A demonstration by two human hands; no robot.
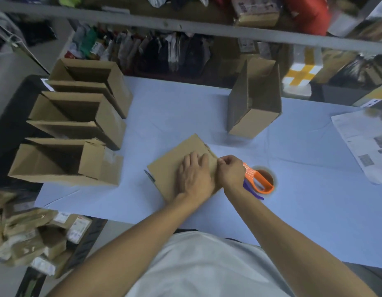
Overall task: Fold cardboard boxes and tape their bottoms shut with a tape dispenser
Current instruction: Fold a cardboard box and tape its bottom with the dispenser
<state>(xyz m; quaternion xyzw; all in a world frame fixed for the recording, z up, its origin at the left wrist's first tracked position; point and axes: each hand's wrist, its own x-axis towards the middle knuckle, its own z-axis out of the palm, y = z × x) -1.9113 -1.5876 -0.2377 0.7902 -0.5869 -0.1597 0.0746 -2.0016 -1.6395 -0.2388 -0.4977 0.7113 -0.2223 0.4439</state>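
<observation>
Three opened boxes line the left edge of the tabletop, which is covered in pale blue; bare cloth lies between them and the central box, set bottom-up near the front edge. The left hand presses flat on it, fingers straight. The right hand, just beside, grips the orange tape dispenser at the box's right edge; its fingertips are too blurred to read. Another box stands behind. Printed paper is cut off at right; cluttered shelves lie beyond.
</observation>
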